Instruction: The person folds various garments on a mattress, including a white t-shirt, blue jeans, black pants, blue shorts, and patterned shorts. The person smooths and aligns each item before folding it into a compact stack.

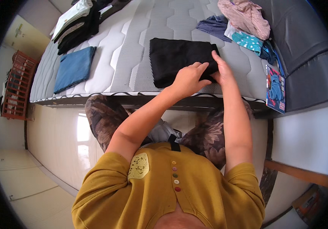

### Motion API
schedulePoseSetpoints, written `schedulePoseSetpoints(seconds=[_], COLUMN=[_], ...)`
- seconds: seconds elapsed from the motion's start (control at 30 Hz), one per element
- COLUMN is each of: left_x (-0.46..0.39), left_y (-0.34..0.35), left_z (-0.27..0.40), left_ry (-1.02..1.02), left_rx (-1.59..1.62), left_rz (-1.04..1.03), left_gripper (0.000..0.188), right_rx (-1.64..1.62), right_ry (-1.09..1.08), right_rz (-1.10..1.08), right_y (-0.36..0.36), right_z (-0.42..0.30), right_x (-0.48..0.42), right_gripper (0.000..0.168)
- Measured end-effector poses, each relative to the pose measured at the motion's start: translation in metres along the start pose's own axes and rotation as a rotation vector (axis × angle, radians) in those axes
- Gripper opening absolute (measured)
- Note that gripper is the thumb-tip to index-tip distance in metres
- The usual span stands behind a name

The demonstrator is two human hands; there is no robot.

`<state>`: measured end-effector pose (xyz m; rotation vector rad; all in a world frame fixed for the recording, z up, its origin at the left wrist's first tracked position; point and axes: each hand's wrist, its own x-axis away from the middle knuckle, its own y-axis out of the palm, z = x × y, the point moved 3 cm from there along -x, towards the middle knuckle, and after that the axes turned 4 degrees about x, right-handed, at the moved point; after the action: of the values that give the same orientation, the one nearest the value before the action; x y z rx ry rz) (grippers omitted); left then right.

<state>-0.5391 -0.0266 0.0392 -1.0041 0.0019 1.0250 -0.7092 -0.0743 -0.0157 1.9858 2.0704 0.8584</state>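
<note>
A folded black garment (178,58) lies flat near the front edge of the mattress, directly before me. My left hand (191,78) rests on its lower right part, thumb and fingers apart, holding nothing. Against the garment's right edge is my right hand (223,68). Some of its fingers are hidden, so I cannot tell whether it grips the cloth. Off to the left, a folded blue garment (75,68) lies apart from both hands.
The quilted mattress (123,54) carries a stack of folded clothes (78,25) at the far left. A loose clothes heap (244,25) sits at the far right by a dark padded headboard (310,57). A printed magazine or packet (277,100) lies at the right corner. A reddish rack (19,86) stands left.
</note>
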Motion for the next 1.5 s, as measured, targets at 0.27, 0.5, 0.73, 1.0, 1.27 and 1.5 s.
schedulePoseSetpoints(seconds=[0.27, 0.5, 0.73, 1.0, 1.27, 1.5], left_x=[0.017, 0.057, 0.084, 0.076, 0.073, 0.074], left_y=[-0.057, -0.057, -0.05, -0.05, -0.044, -0.047], left_z=[-0.035, -0.048, -0.073, -0.062, -0.077, -0.061], left_ry=[-0.015, -0.052, -0.038, -0.135, -0.184, -0.12], left_rx=[-0.303, -0.459, -0.475, -0.589, -0.603, -0.61], left_rz=[0.106, 0.06, 0.114, 0.07, 0.107, 0.183], left_gripper=[0.054, 0.071, 0.071, 0.065, 0.062, 0.066], right_rx=[0.441, 0.56, 0.693, 0.248, 0.156, 0.131], right_ry=[-0.308, -0.332, -0.406, -0.163, -0.261, -0.236], right_rz=[0.005, 0.251, 0.218, 0.117, -0.001, -0.002], right_y=[0.004, -0.028, -0.025, -0.018, -0.024, -0.021], right_z=[-0.01, -0.028, -0.027, -0.03, -0.043, -0.036], right_x=[-0.008, 0.0, 0.004, 0.01, 0.01, 0.015], right_gripper=[0.058, 0.069, 0.072, 0.054, 0.051, 0.052])
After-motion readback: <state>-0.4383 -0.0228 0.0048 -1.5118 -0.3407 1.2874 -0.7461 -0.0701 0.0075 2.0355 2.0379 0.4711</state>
